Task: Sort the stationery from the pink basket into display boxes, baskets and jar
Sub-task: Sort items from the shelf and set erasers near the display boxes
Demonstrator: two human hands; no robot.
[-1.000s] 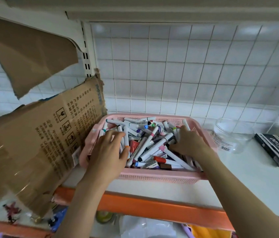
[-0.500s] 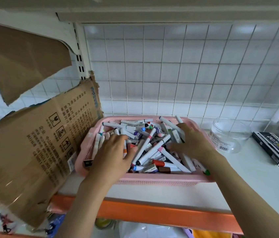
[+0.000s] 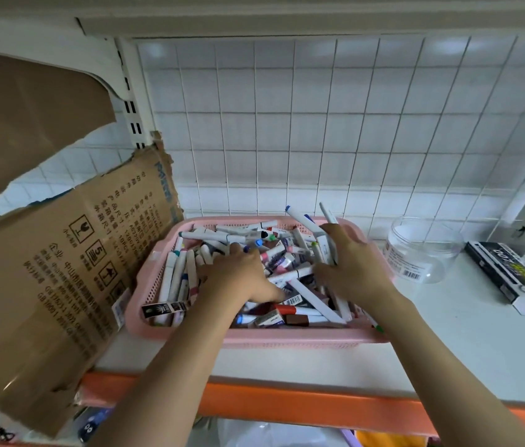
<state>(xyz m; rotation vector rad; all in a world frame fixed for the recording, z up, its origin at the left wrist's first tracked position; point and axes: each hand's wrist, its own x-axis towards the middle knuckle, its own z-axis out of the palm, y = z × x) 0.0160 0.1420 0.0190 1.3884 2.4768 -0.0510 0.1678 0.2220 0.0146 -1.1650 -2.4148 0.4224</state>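
Tiled shelf: pink basket (image 3: 287,340) of markers (image 3: 290,275), empty jar (image 3: 422,250) beside.
Right hand (image 3: 354,269) clamps several markers (image 3: 327,240); left hand (image 3: 238,275) lies flat, grip apart. Risk: overfull bundle slipping, scattering.

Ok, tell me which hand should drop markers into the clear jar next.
Right. The right hand already grips several markers and is on the side of the clear jar, which stands right of the pink basket. The left hand is deep in the pile, farther away.
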